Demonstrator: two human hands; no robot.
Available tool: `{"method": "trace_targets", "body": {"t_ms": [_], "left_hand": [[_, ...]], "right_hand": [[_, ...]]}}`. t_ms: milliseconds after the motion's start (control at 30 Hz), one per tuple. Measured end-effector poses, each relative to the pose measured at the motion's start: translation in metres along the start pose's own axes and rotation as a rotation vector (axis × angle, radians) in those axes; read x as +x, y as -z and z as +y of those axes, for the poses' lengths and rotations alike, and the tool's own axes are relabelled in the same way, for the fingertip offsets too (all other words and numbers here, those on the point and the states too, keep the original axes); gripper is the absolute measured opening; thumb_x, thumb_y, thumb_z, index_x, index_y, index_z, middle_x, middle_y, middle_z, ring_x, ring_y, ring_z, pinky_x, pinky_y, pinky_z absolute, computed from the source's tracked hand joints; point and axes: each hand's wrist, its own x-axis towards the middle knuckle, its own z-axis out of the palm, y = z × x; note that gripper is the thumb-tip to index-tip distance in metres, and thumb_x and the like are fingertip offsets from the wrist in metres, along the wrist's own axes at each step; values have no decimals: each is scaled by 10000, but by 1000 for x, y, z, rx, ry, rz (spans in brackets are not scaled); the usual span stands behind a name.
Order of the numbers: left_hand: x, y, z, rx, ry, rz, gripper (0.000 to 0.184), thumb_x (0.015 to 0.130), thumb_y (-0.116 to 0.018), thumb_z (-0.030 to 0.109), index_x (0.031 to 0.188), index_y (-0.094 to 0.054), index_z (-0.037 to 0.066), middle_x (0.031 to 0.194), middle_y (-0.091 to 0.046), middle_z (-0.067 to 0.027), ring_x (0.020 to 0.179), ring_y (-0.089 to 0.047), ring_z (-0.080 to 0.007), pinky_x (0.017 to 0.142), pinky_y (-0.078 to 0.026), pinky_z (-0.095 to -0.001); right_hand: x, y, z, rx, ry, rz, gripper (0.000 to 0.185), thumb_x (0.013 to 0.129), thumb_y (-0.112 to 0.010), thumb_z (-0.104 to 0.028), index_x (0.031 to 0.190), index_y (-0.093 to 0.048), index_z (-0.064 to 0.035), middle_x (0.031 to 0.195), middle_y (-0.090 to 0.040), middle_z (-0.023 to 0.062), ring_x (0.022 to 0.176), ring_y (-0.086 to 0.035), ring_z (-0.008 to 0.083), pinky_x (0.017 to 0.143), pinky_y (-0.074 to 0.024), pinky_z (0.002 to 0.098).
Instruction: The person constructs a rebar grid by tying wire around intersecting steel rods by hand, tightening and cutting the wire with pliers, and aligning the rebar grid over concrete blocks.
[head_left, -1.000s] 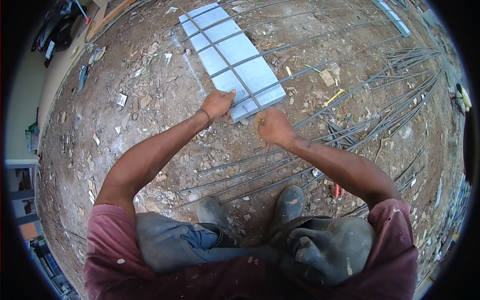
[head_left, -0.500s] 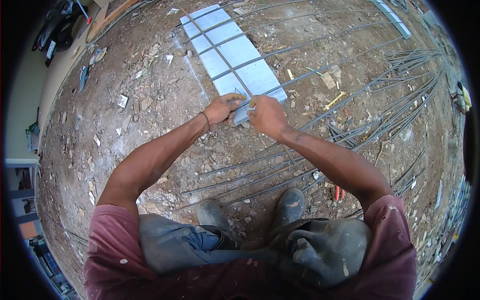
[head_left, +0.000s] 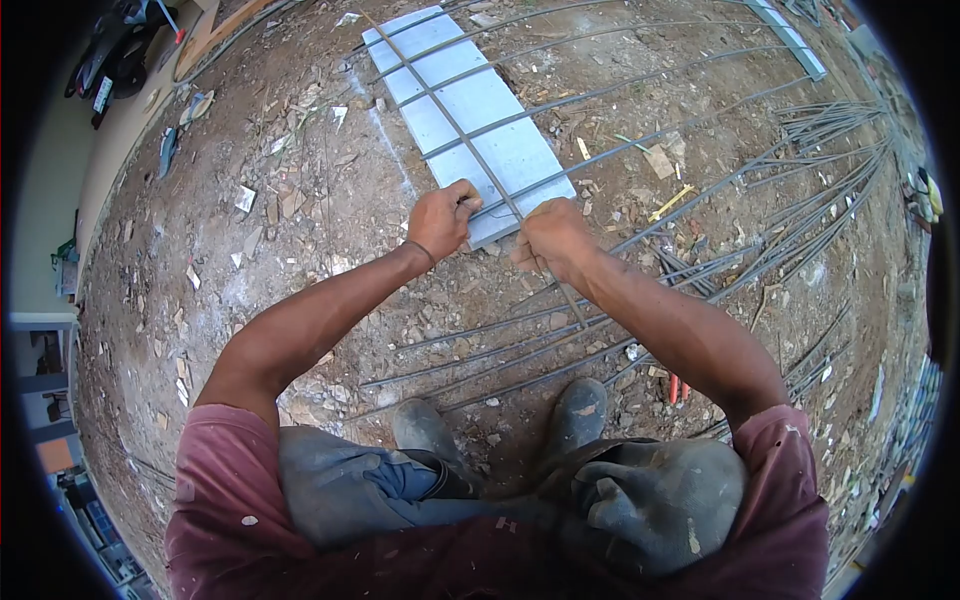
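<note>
A person in a maroon cloth shirt (head_left: 440, 550) is bending over brown, rubble-strewn ground (head_left: 300, 225), the bare left hand (head_left: 441, 220) and bare right hand (head_left: 552, 235) working at the near end of a pale grey, flat rectangular slab (head_left: 520, 150). A long, thin brown metal bar (head_left: 485, 166) is running lengthwise over the slab, crossing several slender dark grey metal rods, the nearest rod (head_left: 540, 184) passing between the hands. The left hand is curling its fingers beside that rod's end; the right hand is bending its fingers inward just by the near crossing. Whether either is pinching bar, rod or something finer, the view is not showing.

Good work here is probably calling for holding the crossing square, pressing bar and rod together with the slab supporting both, and sparing the neighbouring crossings any tugging.

Around the work, loose grey metal rods (head_left: 440, 367) are lying between the slab and the scuffed grey boots (head_left: 580, 415), possibly snagging the bar's near end. A fanned bundle of dark metal rods (head_left: 835, 205) is spreading beyond the right forearm (head_left: 670, 320), a red-handled tool (head_left: 674, 388) is resting below it, and a yellow strip (head_left: 670, 203) is lying near the bundle
</note>
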Motion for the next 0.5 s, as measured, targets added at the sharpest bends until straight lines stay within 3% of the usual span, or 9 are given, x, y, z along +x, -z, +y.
{"method": "trace_targets", "body": {"t_ms": [67,100,167,300,400,500], "left_hand": [[5,7,4,465,-500,231,75,936,-644,39,995,-606,12,812,-709,-180,764,-707,-350,628,-541,-437],[9,5,2,465,-502,229,75,936,-644,39,995,-606,12,812,-709,-180,764,-707,-350,628,-541,-437],[16,3,-3,461,-463,126,90,887,-618,-21,951,-560,5,881,-690,-215,838,-669,-437,667,-536,-474],[24,-4,0,472,-478,113,110,885,-585,-41,959,-523,12,919,-688,-208,834,-677,-432,679,-536,-495],[27,-5,-4,494,-481,117,174,869,-564,-66,1013,-503,12,934,-686,-207,828,-677,-429,678,-536,-496],[31,0,-3,497,-472,108,204,865,-551,-78,1040,-496,10,955,-687,-198,826,-683,-417,689,-550,-479]], "right_hand": [[-9,-2,0,39,-3,-39,113,891,-570,32,882,-601,141,756,-644,225,571,-700,318,441,-553,432],[-7,-4,3,42,-3,-37,113,891,-570,32,882,-601,141,756,-644,225,571,-700,318,441,-553,432],[-4,-8,7,18,-35,-32,131,892,-572,21,845,-602,139,803,-662,242,576,-713,332,409,-537,427],[-1,-12,12,-127,3,-53,82,913,-544,56,885,-599,109,802,-663,207,650,-738,328,494,-604,420],[10,-21,19,-262,-6,-48,94,905,-537,64,861,-610,104,775,-669,200,644,-743,331,476,-596,414],[16,-29,26,-139,179,106,123,839,-617,29,758,-660,111,639,-683,216,541,-728,275,389,-521,375]]}}
